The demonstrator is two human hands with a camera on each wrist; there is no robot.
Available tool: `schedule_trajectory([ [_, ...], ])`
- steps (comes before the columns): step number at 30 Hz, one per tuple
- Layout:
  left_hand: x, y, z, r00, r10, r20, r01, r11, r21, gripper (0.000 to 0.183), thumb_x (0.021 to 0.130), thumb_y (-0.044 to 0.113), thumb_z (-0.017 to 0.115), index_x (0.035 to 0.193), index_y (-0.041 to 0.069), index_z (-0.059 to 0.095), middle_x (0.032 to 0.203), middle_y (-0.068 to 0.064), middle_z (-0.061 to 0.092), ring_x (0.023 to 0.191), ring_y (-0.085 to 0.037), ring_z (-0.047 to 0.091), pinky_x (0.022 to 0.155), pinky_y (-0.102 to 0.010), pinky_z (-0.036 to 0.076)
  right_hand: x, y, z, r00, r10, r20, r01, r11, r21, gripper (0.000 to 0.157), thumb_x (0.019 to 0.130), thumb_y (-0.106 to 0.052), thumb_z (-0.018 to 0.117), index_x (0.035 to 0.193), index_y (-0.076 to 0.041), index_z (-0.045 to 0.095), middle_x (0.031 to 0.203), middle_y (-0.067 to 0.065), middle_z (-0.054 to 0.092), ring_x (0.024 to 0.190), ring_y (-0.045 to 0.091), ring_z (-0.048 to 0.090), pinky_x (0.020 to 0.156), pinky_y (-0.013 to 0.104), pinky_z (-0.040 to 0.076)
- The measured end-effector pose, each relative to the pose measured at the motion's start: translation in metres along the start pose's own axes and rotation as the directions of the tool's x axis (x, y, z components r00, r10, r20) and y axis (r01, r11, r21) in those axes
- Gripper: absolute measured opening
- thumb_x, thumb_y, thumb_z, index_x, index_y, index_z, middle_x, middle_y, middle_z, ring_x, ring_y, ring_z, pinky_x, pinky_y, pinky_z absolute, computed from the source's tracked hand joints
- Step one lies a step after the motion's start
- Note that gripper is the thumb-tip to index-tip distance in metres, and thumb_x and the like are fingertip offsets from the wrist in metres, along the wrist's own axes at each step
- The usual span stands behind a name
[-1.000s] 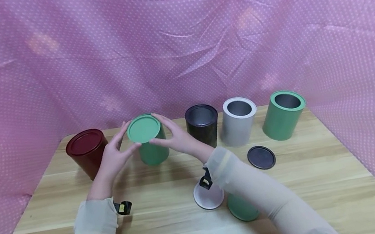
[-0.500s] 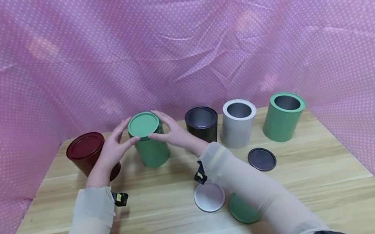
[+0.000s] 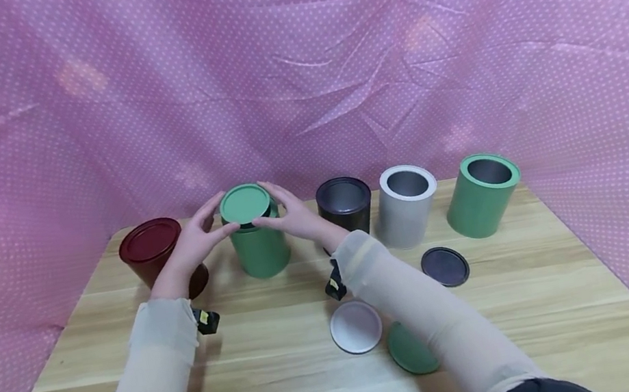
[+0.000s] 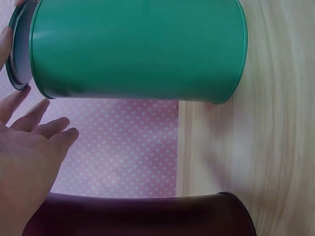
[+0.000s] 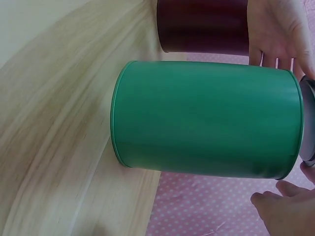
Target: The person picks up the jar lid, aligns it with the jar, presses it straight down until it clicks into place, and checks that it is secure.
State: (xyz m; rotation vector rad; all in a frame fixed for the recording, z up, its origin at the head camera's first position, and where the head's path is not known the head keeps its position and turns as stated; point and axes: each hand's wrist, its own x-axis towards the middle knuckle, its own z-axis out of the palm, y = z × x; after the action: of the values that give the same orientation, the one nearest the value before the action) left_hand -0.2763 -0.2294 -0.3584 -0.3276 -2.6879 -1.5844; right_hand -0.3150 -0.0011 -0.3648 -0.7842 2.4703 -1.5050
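Note:
A green can (image 3: pixel 263 253) stands upright at the back left of the table. Just above its top is its green lid (image 3: pixel 245 204), with a gap between lid and rim that shows in the left wrist view at the lid's edge (image 4: pixel 19 59). My left hand (image 3: pixel 195 240) holds the lid from the left side, thumb in front and fingers behind. From the right, my right hand (image 3: pixel 297 218) grips the same lid in a like way. In the right wrist view, the can's side (image 5: pixel 206 118) lies between both hands, and part of the lid is cut off.
A lidded dark red can (image 3: pixel 150 241) stands behind my left wrist. To the right are an open black can (image 3: pixel 349 214), white can (image 3: pixel 405 215) and second green can (image 3: pixel 479 206). Black (image 3: pixel 445 266), white (image 3: pixel 356 326) and green (image 3: pixel 410 350) lids lie on the table (image 3: pixel 271 383).
The green lid has come up off the can, raised by both hands together. A dark gap now shows between lid and can. The other cans and lids have stayed put.

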Motion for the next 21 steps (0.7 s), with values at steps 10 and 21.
schedule_trajectory([
  [10, 0.008, -0.013, -0.002, 0.999, -0.024, 0.048, 0.023, 1.000, 0.013, 0.079, 0.091, 0.035, 0.068, 0.155, 0.023, 0.023, 0.163, -0.007, 0.012, 0.150, -0.031, 0.011, 0.121, -0.049, 0.015, 0.006, 0.008, 0.003, 0.999, 0.043, 0.022, -0.044, 0.999, 0.032, 0.080, 0.089, -0.038, 0.069, 0.154, -0.025, 0.025, 0.161, 0.003, 0.021, 0.148, 0.026, 0.020, 0.117, 0.053, 0.024],
  [21, 0.009, -0.017, 0.000, 0.997, -0.023, 0.074, 0.021, 1.000, 0.018, 0.077, 0.093, 0.031, 0.065, 0.156, 0.020, 0.021, 0.163, -0.010, 0.011, 0.149, -0.035, 0.011, 0.120, -0.053, 0.015, 0.006, 0.013, 0.005, 0.998, 0.046, 0.040, -0.048, 0.997, 0.068, 0.079, 0.090, -0.037, 0.068, 0.154, -0.023, 0.025, 0.159, 0.004, 0.027, 0.147, 0.026, 0.024, 0.117, 0.050, 0.027],
])
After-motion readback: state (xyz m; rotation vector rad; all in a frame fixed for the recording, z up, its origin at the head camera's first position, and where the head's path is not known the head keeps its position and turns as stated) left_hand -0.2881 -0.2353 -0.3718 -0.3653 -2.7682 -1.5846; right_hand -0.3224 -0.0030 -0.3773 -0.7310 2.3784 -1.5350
